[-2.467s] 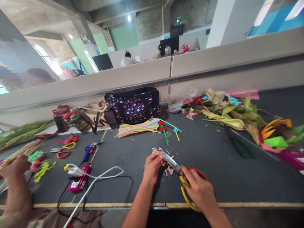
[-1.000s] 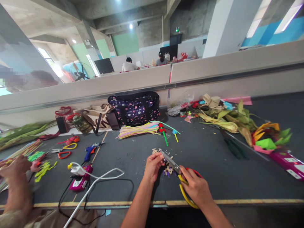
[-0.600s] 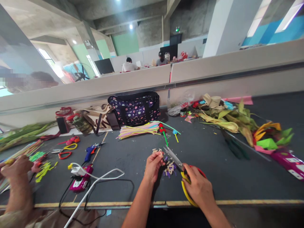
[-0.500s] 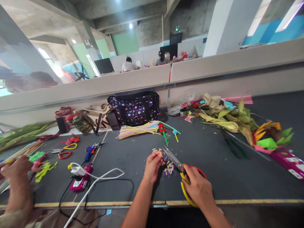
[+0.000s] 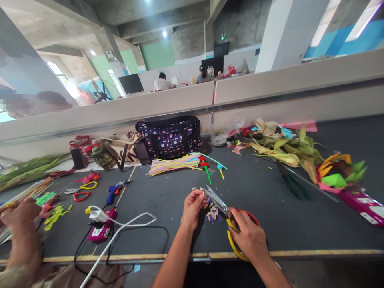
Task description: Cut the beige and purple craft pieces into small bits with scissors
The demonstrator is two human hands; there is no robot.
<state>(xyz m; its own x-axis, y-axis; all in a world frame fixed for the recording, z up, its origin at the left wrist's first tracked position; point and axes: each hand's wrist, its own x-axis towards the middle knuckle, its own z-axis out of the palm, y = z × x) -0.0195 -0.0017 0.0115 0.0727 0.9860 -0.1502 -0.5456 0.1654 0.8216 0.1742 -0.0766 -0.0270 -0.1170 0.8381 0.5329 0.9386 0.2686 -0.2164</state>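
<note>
My right hand (image 5: 248, 239) grips red and yellow scissors (image 5: 223, 210) by the handles, blades pointing up and left. My left hand (image 5: 192, 207) pinches a small tan stick piece at its fingertips, right by the blade tips. Under and between both hands lies a small heap of short cut pieces (image 5: 212, 212), tan and purple, on the dark table (image 5: 270, 216).
A bundle of pastel sticks (image 5: 174, 163) lies beyond, in front of a dotted bag (image 5: 169, 136). Dried leaves and coloured paper (image 5: 303, 156) pile up at right. A white cable (image 5: 120, 228), pink device (image 5: 100, 230) and blue glue gun (image 5: 114, 190) lie left. Another person's hand (image 5: 18, 212) works at far left.
The scissor blades opened about half a second ago and have come together again by my left fingertips. My left hand lifted its piece slightly. The view shifted a little.
</note>
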